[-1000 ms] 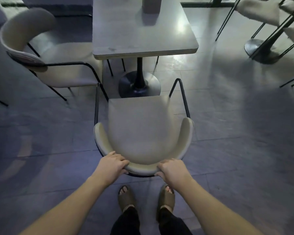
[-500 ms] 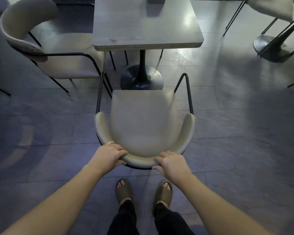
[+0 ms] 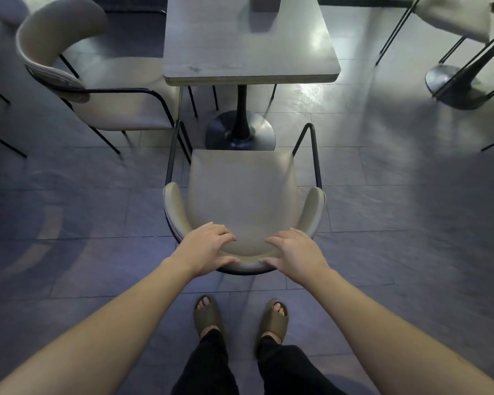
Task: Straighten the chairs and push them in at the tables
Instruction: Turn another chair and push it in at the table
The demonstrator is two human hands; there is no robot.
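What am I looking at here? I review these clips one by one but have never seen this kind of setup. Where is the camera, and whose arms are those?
There is no machine here. A person wears a wide-angle camera on the head, looking forward and down, so the two bare arms reaching in from the bottom are the person's own. The wide lens bends the edges of the picture.

The left hand and right hand both grip the curved top of the backrest of a beige chair, which faces a square pedestal table. The chair's seat is not yet under the tabletop. A small block-like object stands at the far end of the table; I cannot tell what it is. A second beige chair stands at the table's left side. The person's sandalled feet show below.
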